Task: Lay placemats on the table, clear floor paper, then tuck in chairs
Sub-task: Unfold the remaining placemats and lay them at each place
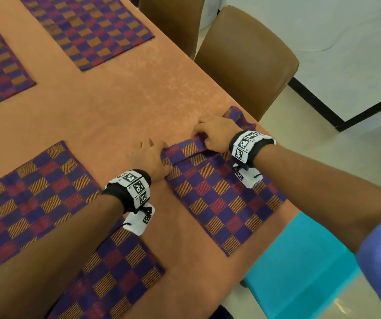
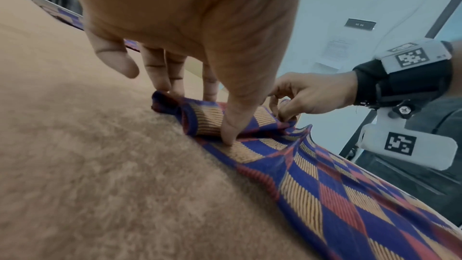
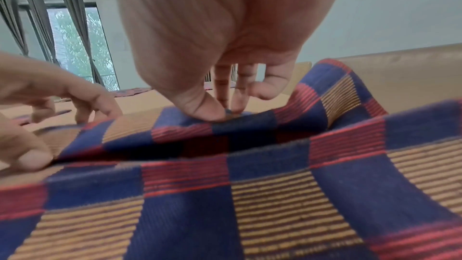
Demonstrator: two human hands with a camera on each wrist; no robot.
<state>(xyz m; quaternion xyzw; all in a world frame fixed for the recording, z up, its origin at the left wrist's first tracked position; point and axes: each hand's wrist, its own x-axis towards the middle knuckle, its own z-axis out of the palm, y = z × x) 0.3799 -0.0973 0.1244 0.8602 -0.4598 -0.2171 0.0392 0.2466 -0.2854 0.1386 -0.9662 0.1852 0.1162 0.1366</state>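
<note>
A checked purple, red and orange placemat [image 1: 219, 199] lies near the right edge of the orange-clothed table [image 1: 106, 111], its far edge folded back toward me. My left hand [image 1: 164, 157] pinches the left end of that fold, thumb [image 2: 230, 139] on top and fingers [image 2: 162, 84] behind it. My right hand [image 1: 202, 139] pinches the fold further right, between thumb [image 3: 207, 110] and fingertips. The mat's far right corner [image 1: 235, 113] sticks up behind the right hand. The same placemat [image 3: 275, 195] fills the right wrist view.
Several more placemats lie flat: one at lower left [image 1: 35, 199], one under my left forearm [image 1: 111, 277], two at the far side [image 1: 86, 31]. Two brown chairs [image 1: 247, 61] stand along the right edge. A turquoise chair seat [image 1: 300, 268] is by the near corner.
</note>
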